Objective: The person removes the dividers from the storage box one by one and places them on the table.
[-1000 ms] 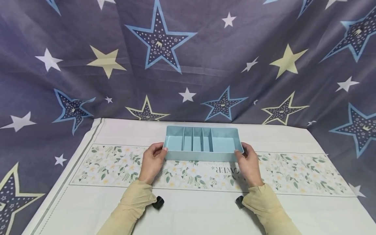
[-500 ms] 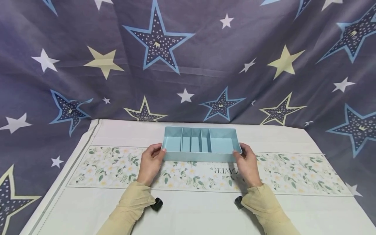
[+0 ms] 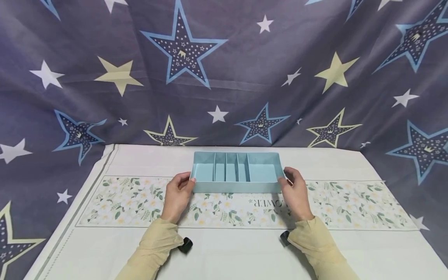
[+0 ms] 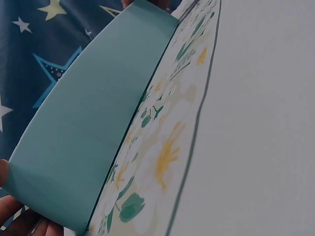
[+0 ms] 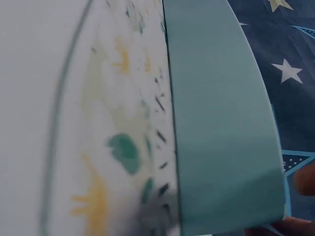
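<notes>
Nearest us, tan sleeves [image 3: 148, 249] enter from the bottom of the frame, a black block [image 3: 186, 245] at each cuff, over the white worktop [image 3: 231, 256]. Beyond them, below the middle of the frame, the left hand [image 3: 176, 196] and right hand [image 3: 296, 194] pinch opposite ends of a blue box [image 3: 236, 187], thumbs at its near corners. The box sits just below centre, long side towards us, over a floral strip [image 3: 129, 202]; four dividers make five compartments. A dark, starry curtain [image 3: 241, 62] fills the upper frame.

With the hold at the ends only, we judge that uneven lifting or one thumb slipping could tip the box or swing it askew. A hard squeeze might bow its walls, and a dragging base could ruck the strip.

We cannot tell whether the base touches the strip or hangs just above. The right hand seems to cover one end of the lettering [image 3: 266, 203]. Most fingers are hidden behind the box's ends; both wrist views are dim and crop the hands, and the right one is blurred.
</notes>
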Motion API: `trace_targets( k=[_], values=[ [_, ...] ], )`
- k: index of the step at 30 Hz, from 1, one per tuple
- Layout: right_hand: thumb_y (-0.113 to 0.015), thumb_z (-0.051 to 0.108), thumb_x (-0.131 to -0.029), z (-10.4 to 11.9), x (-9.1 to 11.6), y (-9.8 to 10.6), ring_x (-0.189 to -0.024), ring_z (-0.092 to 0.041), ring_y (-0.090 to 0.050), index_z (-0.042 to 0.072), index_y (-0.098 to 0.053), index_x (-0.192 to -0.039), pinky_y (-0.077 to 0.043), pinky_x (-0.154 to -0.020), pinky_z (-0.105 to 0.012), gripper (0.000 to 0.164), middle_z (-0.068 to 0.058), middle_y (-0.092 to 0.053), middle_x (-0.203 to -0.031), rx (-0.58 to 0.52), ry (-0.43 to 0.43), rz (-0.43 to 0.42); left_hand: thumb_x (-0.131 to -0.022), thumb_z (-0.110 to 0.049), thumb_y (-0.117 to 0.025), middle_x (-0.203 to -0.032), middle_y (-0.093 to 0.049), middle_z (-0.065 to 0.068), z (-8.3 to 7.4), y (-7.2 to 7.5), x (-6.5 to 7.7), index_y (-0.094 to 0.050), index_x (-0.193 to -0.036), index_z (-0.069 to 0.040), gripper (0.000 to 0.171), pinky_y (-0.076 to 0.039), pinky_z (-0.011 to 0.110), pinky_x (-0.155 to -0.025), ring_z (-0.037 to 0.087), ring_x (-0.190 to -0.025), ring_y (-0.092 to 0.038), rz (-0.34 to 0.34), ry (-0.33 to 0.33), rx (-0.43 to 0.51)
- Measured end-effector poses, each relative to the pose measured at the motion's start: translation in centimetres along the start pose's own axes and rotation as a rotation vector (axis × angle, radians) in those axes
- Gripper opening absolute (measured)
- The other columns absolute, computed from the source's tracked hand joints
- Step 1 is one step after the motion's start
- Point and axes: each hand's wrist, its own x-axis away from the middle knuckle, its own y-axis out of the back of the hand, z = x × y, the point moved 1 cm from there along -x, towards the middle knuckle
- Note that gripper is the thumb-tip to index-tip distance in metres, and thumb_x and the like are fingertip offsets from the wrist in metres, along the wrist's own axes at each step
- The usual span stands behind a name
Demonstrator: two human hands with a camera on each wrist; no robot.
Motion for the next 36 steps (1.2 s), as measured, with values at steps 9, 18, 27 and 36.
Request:
trace_targets(
  k=[9,18,27,36],
  values=[
    [-0.048,0.044,-0.089,0.3,-2.1,-0.9,-0.113,-0.005,-0.038,0.033,-0.052,-0.114,-0.036,-0.100,-0.036,0.027,0.010,-0.050,-0.120,-0.005,0.148,-0.117,-0.087,-0.028,-0.057,-0.111,-0.056,0.010,-0.1,0.1,0.1,-0.052,-0.116,-0.009,0.035,-0.049,0.031,-0.086,0.014,-0.098,-0.053,-0.010,0.022,-0.011],
    [-0.051,0.041,-0.088,7.0,-1.5,-0.3,-0.094,-0.014,-0.054,0.017,-0.060,-0.106,-0.049,-0.076,-0.042,0.031,0.000,-0.063,-0.099,-0.064,0.252,0.033,-0.087,-0.027,-0.058,-0.111,-0.056,0.010,-0.3,0.1,0.1,-0.052,-0.117,-0.006,0.037,-0.048,0.033,-0.087,0.014,-0.098,-0.053,0.011,0.022,0.004],
    [-0.055,0.030,-0.086,13.4,-0.1,-0.2,-0.062,-0.014,-0.053,0.014,-0.063,-0.084,-0.045,-0.054,-0.034,0.019,-0.002,-0.063,-0.072,-0.014,0.283,0.110,-0.087,-0.027,-0.059,-0.112,-0.056,0.009,-0.3,0.3,0.2,-0.053,-0.116,-0.008,0.036,-0.048,0.031,-0.086,0.011,-0.098,-0.052,0.017,0.028,0.007],
    [-0.055,0.026,-0.085,13.3,-0.6,-1.4,-0.055,-0.012,-0.052,0.017,-0.062,-0.077,-0.044,-0.046,-0.033,0.014,0.000,-0.060,-0.064,0.075,0.259,0.149,-0.087,-0.027,-0.058,-0.112,-0.056,0.011,-0.2,0.1,0.2,-0.053,-0.115,-0.008,0.035,-0.048,0.032,-0.087,0.014,-0.098,-0.053,0.000,0.018,-0.001]
  ],
)
